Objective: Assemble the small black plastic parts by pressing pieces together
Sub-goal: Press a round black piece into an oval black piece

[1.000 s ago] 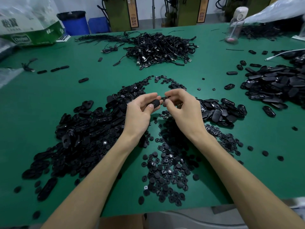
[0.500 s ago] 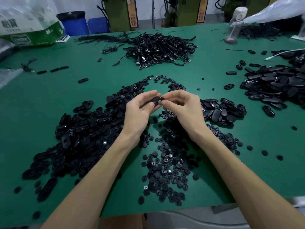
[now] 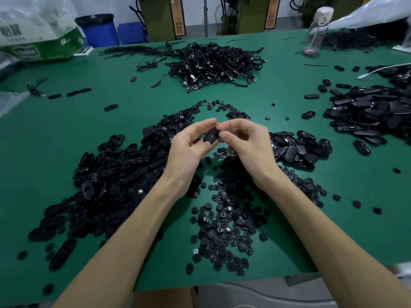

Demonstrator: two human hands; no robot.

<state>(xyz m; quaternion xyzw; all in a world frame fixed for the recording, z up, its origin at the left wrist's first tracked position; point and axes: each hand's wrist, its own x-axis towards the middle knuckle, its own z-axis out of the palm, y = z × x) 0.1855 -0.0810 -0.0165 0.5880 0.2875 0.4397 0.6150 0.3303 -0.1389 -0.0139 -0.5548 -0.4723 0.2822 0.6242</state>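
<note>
Above the middle of the green table (image 3: 89, 130), a black oval part (image 3: 211, 136) is held up between both hands, clear of the surface. Its left end is gripped by the left hand (image 3: 189, 147), with the fingers curled behind it and the thumb laid along its lower edge. Its right end is pinched by the right hand (image 3: 246, 143), thumb in front and forefinger on top; the other right fingers are curled in toward the palm. The fingertips of the two hands meet, or nearly meet, over the part. Whether a second piece is seated in the part cannot be told, as that end is covered by the right thumb.

A large heap of oval shells (image 3: 106, 185) is spread under and to the left of the left forearm. A heap of round discs (image 3: 222, 230), a few with pale centres, is seen between the forearms, running toward the near edge. A smaller pile of oval pieces (image 3: 295, 150) lies just right of the right hand. A bigger far-right pile (image 3: 373, 114) is well apart from it. Loose pieces are scattered on the mat.

A tangle of black cables (image 3: 213, 63) is heaped at the far side. A clear bottle (image 3: 317, 30) stands upright at the far right. A white cable (image 3: 378, 71) lies near it. A green-and-white carton (image 3: 37, 50) sits at the far left, with a blue bin (image 3: 100, 30) behind the table.
</note>
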